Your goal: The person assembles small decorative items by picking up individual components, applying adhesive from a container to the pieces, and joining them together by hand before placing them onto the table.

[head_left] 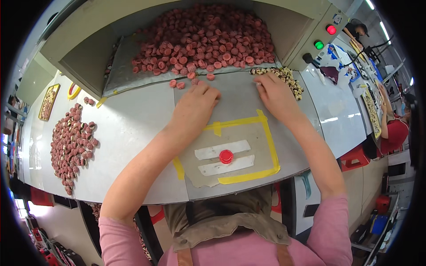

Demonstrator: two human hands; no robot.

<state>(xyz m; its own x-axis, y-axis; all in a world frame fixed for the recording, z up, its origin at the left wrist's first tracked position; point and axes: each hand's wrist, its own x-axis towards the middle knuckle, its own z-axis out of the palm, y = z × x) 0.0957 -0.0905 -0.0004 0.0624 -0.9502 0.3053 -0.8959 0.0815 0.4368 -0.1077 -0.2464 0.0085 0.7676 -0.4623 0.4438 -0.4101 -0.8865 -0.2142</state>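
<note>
My left hand [197,104] is at the front edge of the heap of pink, raspberry-shaped cup pieces [208,40], its fingers curled down. One loose pink piece [195,81] lies against its fingertips; anything inside the grip is hidden. My right hand [277,95] is beside a small pile of cream-and-dark pieces [290,82]. Its thumb and fingers are drawn together, and what they hold, if anything, cannot be made out. Between my forearms a round red piece [226,156] rests across two white strips [222,150] on a mat edged with yellow tape [248,177].
A box-like machine housing [288,26] surrounds the heap, with red [331,29] and green [318,44] lights at right. Filled pink pieces [71,146] lie at left, near a yellow-rimmed tray [49,102]. Another person in a red cap [394,135] works at far right.
</note>
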